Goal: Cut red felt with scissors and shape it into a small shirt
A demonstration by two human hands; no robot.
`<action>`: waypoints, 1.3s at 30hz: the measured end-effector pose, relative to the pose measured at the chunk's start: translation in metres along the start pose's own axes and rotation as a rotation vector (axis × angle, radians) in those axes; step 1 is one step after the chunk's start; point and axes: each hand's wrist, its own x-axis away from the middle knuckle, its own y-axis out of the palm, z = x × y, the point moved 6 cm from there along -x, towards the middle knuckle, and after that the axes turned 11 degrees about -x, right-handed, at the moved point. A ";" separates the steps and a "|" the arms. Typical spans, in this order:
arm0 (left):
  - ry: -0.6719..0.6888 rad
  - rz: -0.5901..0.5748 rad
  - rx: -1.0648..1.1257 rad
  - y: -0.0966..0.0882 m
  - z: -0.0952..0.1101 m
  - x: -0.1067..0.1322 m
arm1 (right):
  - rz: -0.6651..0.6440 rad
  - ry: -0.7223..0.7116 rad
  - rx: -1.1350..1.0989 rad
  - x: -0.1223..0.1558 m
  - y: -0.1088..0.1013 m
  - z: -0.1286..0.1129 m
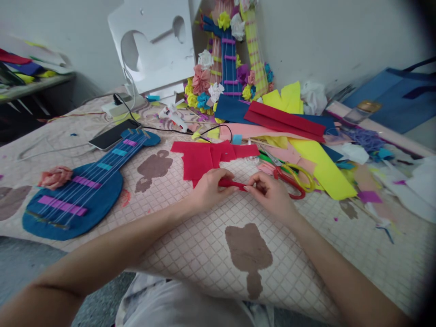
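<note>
A narrow folded strip of red crepe paper [235, 184] stretches between my two hands, just above the patterned tablecloth [190, 240]. My left hand [214, 188] pinches its left part between thumb and fingers. At the other end, the fingertips of my right hand [270, 193] are closed on it. Right behind my left hand lie flat red crepe paper pieces [200, 159], overlapping one another. Red-handled scissors [293, 184] rest just beyond my right hand, beside yellow-handled scissors [308, 177]. Part of the strip is hidden by my fingers.
A blue paper guitar [91, 195] with a pink flower lies at left, near a phone [112, 135]. A glue gun [173, 116] and its cord sit behind. Yellow crepe paper [327, 172] and scraps cover the right side. Decorated guitars [230, 59] lean on the wall.
</note>
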 end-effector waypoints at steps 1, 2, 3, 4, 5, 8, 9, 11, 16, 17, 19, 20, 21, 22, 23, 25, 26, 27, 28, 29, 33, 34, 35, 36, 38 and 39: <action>-0.024 -0.017 0.056 0.000 0.001 0.000 | 0.005 -0.005 -0.012 0.001 0.000 -0.001; -0.049 -0.034 0.104 0.000 0.001 0.001 | 0.007 -0.010 -0.022 0.002 0.001 -0.002; -0.072 -0.046 0.140 0.000 0.002 0.001 | 0.010 -0.014 -0.028 0.003 0.001 -0.003; -0.092 -0.055 0.168 0.000 0.002 0.001 | 0.012 -0.020 -0.033 0.004 0.002 -0.004; -0.108 -0.059 0.188 -0.001 0.002 0.001 | 0.012 -0.026 -0.034 0.004 0.002 -0.005; -0.133 -0.058 0.225 -0.002 0.001 0.002 | 0.044 -0.049 -0.019 0.005 0.001 -0.008; -0.135 -0.057 0.231 -0.002 0.000 0.003 | 0.063 -0.063 -0.010 0.006 0.000 -0.010; -0.133 -0.055 0.239 -0.002 0.001 0.003 | 0.086 -0.098 0.004 0.006 -0.001 -0.013; -0.112 -0.078 0.275 0.001 0.005 0.004 | 0.013 -0.091 -0.041 0.007 0.006 -0.016; -0.113 -0.083 0.280 0.001 0.005 0.004 | 0.003 -0.075 -0.052 0.007 0.008 -0.015; -0.120 -0.081 0.284 0.002 0.004 0.005 | -0.002 -0.047 -0.068 0.007 0.009 -0.014; -0.124 -0.079 0.285 0.002 0.003 0.005 | 0.004 -0.037 -0.073 0.008 0.010 -0.014; -0.128 -0.079 0.287 0.002 0.003 0.005 | 0.010 -0.029 -0.079 0.008 0.010 -0.014; -0.133 -0.079 0.289 0.002 0.002 0.005 | 0.015 -0.027 -0.088 0.008 0.010 -0.014; -0.138 -0.077 0.290 0.002 0.002 0.005 | 0.017 -0.026 -0.099 0.008 0.010 -0.014; -0.155 -0.068 0.284 0.001 0.001 0.006 | 0.019 -0.019 -0.127 0.009 0.010 -0.013; -0.165 -0.062 0.279 0.001 0.000 0.006 | 0.021 -0.011 -0.145 0.009 0.010 -0.013; -0.175 -0.057 0.277 0.001 0.000 0.007 | 0.025 -0.002 -0.165 0.009 0.010 -0.012; -0.185 -0.057 0.279 0.001 -0.001 0.007 | 0.033 0.008 -0.187 0.009 0.010 -0.010; -0.195 -0.062 0.287 0.001 -0.001 0.007 | 0.042 0.017 -0.208 0.009 0.009 -0.008; -0.257 -0.087 0.368 0.002 -0.003 0.007 | 0.041 0.088 -0.310 0.008 0.010 0.001; -0.281 -0.093 0.394 0.002 -0.004 0.007 | 0.025 0.117 -0.345 0.008 0.010 0.003; -0.305 -0.102 0.423 0.002 -0.006 0.008 | 0.008 0.145 -0.378 0.008 0.011 0.005; -0.328 -0.114 0.450 0.003 -0.007 0.008 | -0.005 0.165 -0.401 0.008 0.012 0.006; -0.362 -0.136 0.494 0.005 -0.010 0.008 | -0.009 0.189 -0.403 0.008 0.012 0.007; -0.373 -0.143 0.510 0.006 -0.011 0.008 | -0.004 0.198 -0.394 0.008 0.011 0.008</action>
